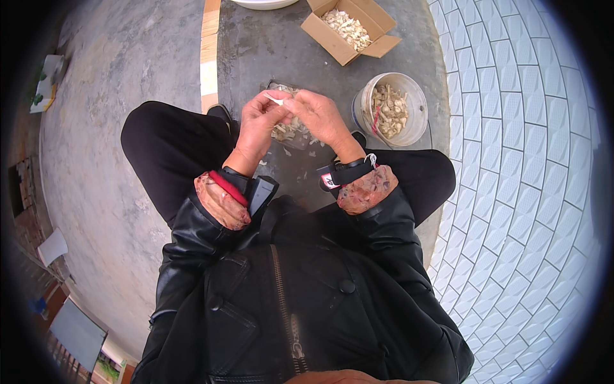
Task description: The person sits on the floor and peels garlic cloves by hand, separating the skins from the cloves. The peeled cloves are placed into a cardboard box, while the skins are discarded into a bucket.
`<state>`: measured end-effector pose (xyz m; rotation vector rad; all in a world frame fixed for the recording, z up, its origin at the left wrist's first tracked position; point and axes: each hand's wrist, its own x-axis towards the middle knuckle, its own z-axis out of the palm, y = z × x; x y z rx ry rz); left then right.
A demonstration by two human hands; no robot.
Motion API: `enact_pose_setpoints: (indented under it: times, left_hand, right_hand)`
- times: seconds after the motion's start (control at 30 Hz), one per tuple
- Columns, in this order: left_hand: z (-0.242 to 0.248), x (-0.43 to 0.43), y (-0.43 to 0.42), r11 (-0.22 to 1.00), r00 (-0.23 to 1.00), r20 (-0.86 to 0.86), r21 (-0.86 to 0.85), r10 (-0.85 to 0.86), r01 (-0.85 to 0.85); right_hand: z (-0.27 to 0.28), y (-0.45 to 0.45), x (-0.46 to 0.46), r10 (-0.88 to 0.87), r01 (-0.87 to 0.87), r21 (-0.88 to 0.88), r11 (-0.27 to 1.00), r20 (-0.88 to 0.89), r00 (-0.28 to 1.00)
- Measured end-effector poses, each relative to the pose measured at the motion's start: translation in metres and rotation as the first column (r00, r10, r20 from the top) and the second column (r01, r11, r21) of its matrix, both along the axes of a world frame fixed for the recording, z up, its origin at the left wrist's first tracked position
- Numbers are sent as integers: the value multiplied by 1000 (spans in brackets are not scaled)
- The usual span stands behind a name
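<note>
A pale garlic clove (274, 99) with a narrow pointed end is pinched between both hands. My left hand (259, 120) grips it from the left, thumb against fingers. From the other side, the fingertips of my right hand (316, 115) close on its near end and partly cover it. Below the hands lies a shallow clear plastic tray (301, 143), holding garlic stalks and papery skins; the hands hide part of it. To the right stands a white plastic bucket (421, 98) with unpeeled garlic bulbs (392, 113) and a red strip inside.
Beyond the hands, an open cardboard box (326, 41) holds many loose garlic cloves (349, 29). The rim of a white basin (264, 5) shows at the top edge. Bits of skin (287, 151) litter the concrete floor. A white tiled wall (508, 144) rises on the right.
</note>
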<state>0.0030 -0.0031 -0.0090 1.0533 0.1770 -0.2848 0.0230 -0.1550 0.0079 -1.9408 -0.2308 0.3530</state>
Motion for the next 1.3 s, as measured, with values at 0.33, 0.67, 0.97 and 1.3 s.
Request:
enact_pose_setpoints:
  times: [0.33, 0.67, 0.97, 1.3]
  left_hand:
    - [11, 1, 0, 992, 1000, 27, -129, 3, 0]
    - [4, 1, 2, 953, 990, -83, -274, 112, -130]
    - [-1, 0, 1, 979, 984, -63, -108, 169, -175]
    - [-4, -1, -1, 974, 975, -114, -99, 190, -202]
  right_hand:
    - [4, 0, -4, 133, 183, 498, 848, -534, 835]
    - [-15, 0, -4, -50, 407, 490, 771, -590, 806]
    - [-25, 9, -1, -88, 239, 307, 921, -433, 897]
    - [-7, 3, -5, 231, 268, 671, 692, -556, 799]
